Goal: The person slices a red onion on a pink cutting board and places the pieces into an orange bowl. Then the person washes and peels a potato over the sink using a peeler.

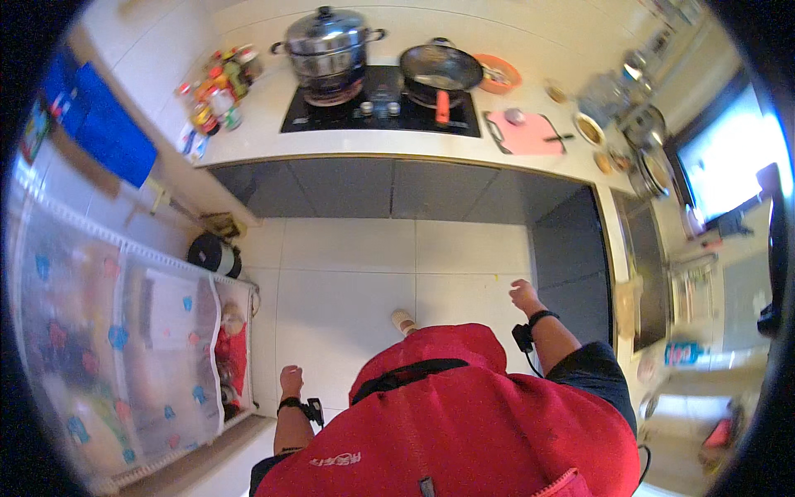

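Note:
My left hand hangs low beside the red apron, over the tiled floor, its fingers curled; whether they are fully closed is unclear. On the other side, my right hand hangs near the grey cabinets with loosely bent fingers, and no object shows in it. Both wrists wear black bands with small devices. On the cooktop ahead stand a lidded steel steamer pot and a black frying pan with a red handle. A knife and a roundish item lie on a pink cutting board.
Condiment bottles crowd the counter's left end. An orange basin stands behind the board. At right are a bowl, pots and a sink. A plastic-covered rack and a black round container flank the floor at left.

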The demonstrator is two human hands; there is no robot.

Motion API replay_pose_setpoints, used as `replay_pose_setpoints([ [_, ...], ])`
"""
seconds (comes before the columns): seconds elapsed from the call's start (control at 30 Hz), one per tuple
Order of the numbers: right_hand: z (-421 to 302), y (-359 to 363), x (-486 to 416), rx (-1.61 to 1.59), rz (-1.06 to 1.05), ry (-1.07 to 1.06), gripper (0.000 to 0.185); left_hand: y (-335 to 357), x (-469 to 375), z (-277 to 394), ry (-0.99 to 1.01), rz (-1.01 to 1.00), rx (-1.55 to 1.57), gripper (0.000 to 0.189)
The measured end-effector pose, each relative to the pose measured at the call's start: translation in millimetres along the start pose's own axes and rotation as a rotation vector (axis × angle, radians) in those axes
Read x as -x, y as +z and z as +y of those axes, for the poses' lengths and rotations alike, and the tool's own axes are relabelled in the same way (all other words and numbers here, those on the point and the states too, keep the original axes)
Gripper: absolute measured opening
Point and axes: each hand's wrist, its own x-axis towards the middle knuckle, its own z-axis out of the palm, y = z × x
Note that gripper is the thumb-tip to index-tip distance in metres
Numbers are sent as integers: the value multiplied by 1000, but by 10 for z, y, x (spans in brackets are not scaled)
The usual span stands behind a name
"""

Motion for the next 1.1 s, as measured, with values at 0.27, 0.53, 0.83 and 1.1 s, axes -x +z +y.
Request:
replay_pose_setpoints([
  [0.27, 1385, 134, 1636, -71, -173, 483, 41, 856, -818, 1298, 207, -195, -29, 26],
  [0.53, 1428, -104, 1165, -741, 111, 698, 45, 1665, -59, 2034, 133, -382, -431, 32],
  [0.83, 2709, -562, 148, -265, 57, 503, 39, 2797, 235, 3028, 125, -279, -326, 33],
  [1.1, 2738, -1472, -731, -381, 14, 411, 39, 4383, 694, 4907, 336, -440, -384, 39],
])
